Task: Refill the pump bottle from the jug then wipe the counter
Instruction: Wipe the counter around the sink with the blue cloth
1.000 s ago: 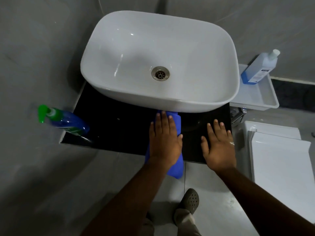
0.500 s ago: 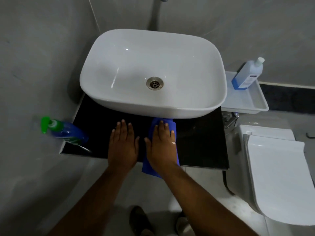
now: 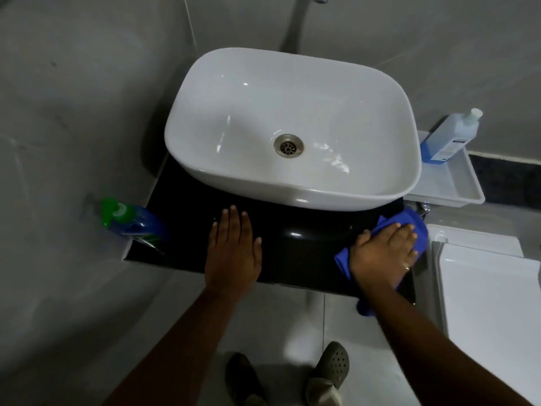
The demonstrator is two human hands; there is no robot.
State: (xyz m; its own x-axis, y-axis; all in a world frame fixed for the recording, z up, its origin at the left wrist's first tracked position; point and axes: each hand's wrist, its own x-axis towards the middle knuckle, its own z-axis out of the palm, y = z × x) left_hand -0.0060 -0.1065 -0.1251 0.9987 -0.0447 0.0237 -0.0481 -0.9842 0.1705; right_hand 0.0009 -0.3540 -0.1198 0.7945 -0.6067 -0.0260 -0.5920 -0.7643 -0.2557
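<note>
Wiping at the counter's right end
The right hand [image 3: 383, 253] presses flat, fingers together, on the blue cloth [image 3: 409, 227] at the black counter [image 3: 307, 247] edge — left hand [image 3: 232, 253] splayed flat mid-counter; the pump bottle [image 3: 131, 222], somewhat blurred, sits at the far left corner.

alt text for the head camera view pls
A person's right hand presses a blue cloth flat on the right end of a black counter below a white basin, while the left hand rests flat mid-counter.

One head view — steeply down, close over the basin [image 3: 292, 127].
</note>
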